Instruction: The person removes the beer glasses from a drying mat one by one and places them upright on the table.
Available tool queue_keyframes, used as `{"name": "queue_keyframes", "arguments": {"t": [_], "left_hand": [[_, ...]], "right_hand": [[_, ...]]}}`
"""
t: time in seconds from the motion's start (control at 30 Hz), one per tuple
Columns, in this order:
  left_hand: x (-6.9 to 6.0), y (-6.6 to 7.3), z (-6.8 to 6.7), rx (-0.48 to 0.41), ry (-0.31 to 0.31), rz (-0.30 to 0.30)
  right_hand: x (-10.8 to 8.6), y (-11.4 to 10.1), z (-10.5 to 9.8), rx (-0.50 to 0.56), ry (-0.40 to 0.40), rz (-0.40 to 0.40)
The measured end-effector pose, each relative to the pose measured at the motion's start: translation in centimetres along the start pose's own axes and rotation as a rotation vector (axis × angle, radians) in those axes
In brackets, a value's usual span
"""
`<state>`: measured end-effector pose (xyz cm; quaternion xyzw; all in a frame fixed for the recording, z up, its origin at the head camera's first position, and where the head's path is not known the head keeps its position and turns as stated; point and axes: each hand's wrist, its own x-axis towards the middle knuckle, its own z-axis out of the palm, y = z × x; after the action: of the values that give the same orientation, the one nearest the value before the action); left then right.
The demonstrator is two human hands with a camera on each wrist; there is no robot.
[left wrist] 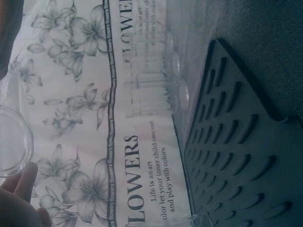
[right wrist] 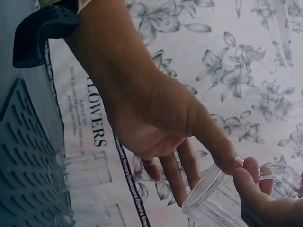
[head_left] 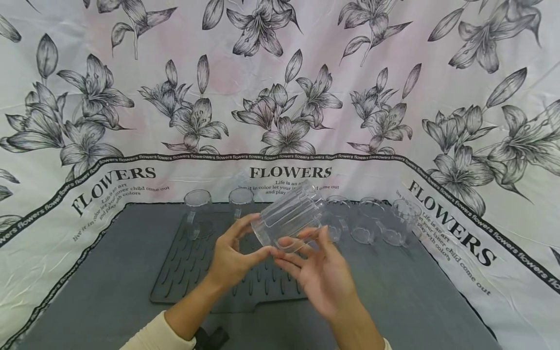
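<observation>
A clear glass mug (head_left: 284,218) is tilted in the air between both hands, over the dark ribbed mat. My left hand (head_left: 232,257) grips its lower left end between thumb and fingers. On its near right side, the fingers of my right hand (head_left: 325,277) curl against the glass by the handle. In the right wrist view, the mug's handle (right wrist: 281,170) loops out beside my right hand (right wrist: 265,203), while my left hand (right wrist: 165,109) reaches across to the round edge. Only one round end of the mug (left wrist: 16,142) shows in the left wrist view.
On the grey table (head_left: 100,272) lies the dark ribbed mat (head_left: 175,287). Glass mugs stand towards the back: one at far left (head_left: 198,214), another (head_left: 241,197) beside it, and several at right (head_left: 365,221). A flower-printed cloth (head_left: 210,175) hangs behind.
</observation>
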<state>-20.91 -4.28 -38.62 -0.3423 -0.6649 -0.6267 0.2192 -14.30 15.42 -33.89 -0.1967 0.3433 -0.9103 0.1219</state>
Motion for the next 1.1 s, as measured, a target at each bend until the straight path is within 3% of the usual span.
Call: {"name": "queue_keyframes", "arguments": {"t": [0.27,0.47,0.57,0.87,1.1], "left_hand": [[-0.5,-0.3,-0.5,0.178,-0.096,-0.046],[-0.4,-1.0,-1.3,0.216,-0.154,0.033],[-0.2,-0.8,-1.9,0.24,-0.187,0.024],[-0.4,-0.9,-4.1,0.299,-0.267,-0.046],[-1.5,-1.4,-6.8,0.438,-0.303,-0.084]], "right_hand": [[0.1,-0.3,0.0,-0.307,-0.01,-0.083],[-0.3,-0.4,0.0,-0.497,0.058,-0.13],[-0.4,-0.5,-0.1,-0.575,0.114,-0.153],[-1.1,-0.8,-1.0,-0.694,0.167,-0.27],[-1.7,-1.1,-1.8,-0.729,0.236,-0.277]]}}
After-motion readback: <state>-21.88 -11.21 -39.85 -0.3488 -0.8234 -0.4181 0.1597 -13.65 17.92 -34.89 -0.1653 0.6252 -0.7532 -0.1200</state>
